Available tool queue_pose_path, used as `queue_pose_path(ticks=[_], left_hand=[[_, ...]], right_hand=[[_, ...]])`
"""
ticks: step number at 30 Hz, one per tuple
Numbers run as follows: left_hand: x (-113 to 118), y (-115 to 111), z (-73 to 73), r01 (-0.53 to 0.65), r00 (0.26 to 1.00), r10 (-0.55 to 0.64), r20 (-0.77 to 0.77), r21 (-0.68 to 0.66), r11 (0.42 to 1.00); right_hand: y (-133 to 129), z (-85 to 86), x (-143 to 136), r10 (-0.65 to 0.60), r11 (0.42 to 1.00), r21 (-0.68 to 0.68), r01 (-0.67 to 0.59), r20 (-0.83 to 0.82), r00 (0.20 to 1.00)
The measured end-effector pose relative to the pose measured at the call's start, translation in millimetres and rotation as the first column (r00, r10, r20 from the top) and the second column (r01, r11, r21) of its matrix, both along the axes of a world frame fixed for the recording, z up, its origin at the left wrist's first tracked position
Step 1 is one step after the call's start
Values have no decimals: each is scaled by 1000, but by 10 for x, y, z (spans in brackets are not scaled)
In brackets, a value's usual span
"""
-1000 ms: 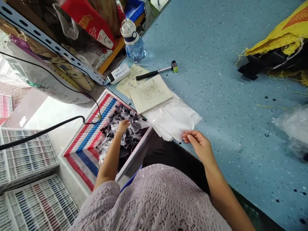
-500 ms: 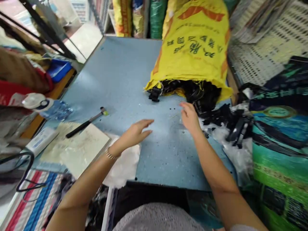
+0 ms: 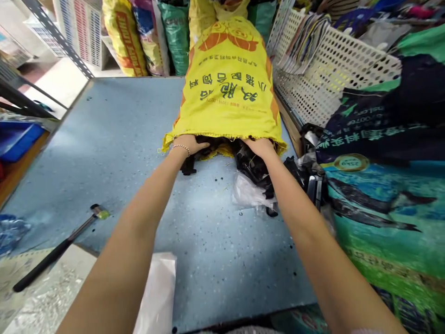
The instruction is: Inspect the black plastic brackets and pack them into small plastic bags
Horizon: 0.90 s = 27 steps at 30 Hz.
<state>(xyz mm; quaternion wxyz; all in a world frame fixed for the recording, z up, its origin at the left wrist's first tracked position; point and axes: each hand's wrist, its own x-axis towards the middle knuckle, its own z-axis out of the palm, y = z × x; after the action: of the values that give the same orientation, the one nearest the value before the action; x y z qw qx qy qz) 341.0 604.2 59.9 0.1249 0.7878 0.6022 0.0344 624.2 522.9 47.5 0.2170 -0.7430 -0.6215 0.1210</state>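
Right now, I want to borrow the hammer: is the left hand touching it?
Apart: the head view shows table between hammer and left hand, at the sack.

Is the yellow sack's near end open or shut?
Open: black parts show at the mouth of the yellow sack; the left hand and right hand reach under its edge.

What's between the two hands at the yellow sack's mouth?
Head view: black pieces and the frayed lip of the yellow sack lie between the left hand and the right hand.
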Motion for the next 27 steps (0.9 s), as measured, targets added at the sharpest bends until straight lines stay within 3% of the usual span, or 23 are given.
queue_pose_path(ticks=[2,5,10,13,17,19,22,24,27], left_hand=[[-130,-90,-59,33,998,-32,-60,7,999],[-311,-406,-137,59,994,-49,-97,100,993],[-559,-991,-200,40,995,-23,-93,177,983],[-700,-1342,-234,44,994,-25,-104,183,982],[-888,-1859,-288,95,984,-61,-166,205,974],[-957,-2130,-291,126,976,-84,-203,201,972],[-969,-2487,-258,127,967,-76,-243,201,971],[-901,-2622,-242,132,970,-80,-231,220,967],[-747,-2600,-275,105,985,-83,-151,140,985]], right_hand=[[-90,-17,-184,-26,999,-39,24,-64,998],[-319,-35,-566,-80,986,-159,55,-149,986],[-716,-52,-1043,-11,971,-234,-45,-229,973],[-888,-53,-1078,91,952,-261,-157,-250,964],[-1090,53,-888,275,897,-291,-333,-223,935],[-1287,152,-816,327,901,-247,-357,-152,933],[-1783,217,-870,337,940,-36,-340,-60,939],[-2170,128,-986,322,946,58,-320,-21,947],[-2592,-172,-1074,262,962,49,-268,106,959]])
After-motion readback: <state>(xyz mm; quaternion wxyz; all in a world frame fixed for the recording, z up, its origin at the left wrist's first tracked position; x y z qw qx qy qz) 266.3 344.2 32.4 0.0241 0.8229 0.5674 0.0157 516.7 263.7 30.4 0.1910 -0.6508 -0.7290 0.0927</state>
